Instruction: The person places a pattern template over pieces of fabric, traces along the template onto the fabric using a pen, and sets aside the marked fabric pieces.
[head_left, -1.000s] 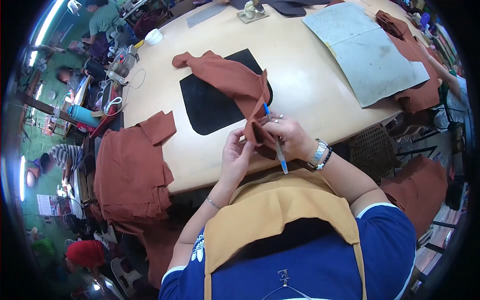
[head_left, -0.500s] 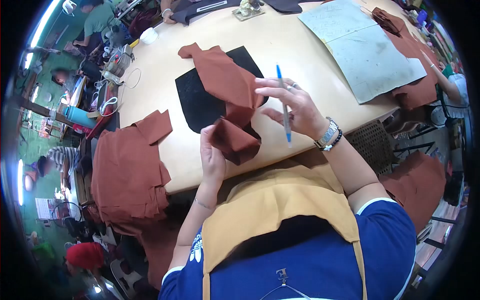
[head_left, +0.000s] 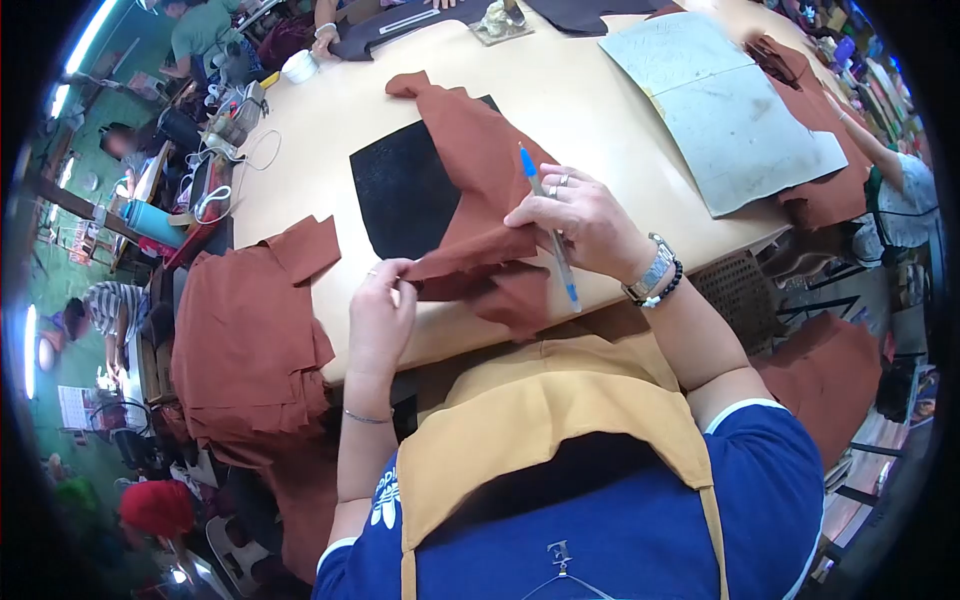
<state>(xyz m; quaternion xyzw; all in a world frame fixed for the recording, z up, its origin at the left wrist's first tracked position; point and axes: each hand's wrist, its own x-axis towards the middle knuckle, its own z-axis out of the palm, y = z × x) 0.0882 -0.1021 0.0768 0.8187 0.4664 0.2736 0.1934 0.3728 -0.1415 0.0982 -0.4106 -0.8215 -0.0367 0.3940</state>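
Observation:
A rust-brown fabric piece (head_left: 485, 150) lies across a black panel (head_left: 400, 190) on the pale table, its near end raised and folded over the table's front edge. My left hand (head_left: 383, 305) pinches the left corner of that fold between thumb and fingers. At the fold's right end, my right hand (head_left: 585, 220) grips the fabric with thumb and fingers. A blue-capped pen (head_left: 562, 262) is also held in my right hand, slanting across the palm side with its cap end up.
Stacked brown fabric (head_left: 250, 340) hangs over the table's left edge. A grey-green pattern sheet (head_left: 725, 110) lies at the right on more brown fabric. A white tub (head_left: 300, 67) and a small figurine (head_left: 500, 20) stand far back. Another person's hands touch dark material at the far edge.
My left hand has moved left and down with a fabric corner. My right hand, apart from the cloth half a second ago, has closed on it. The fabric has shifted right, stretched between both hands.

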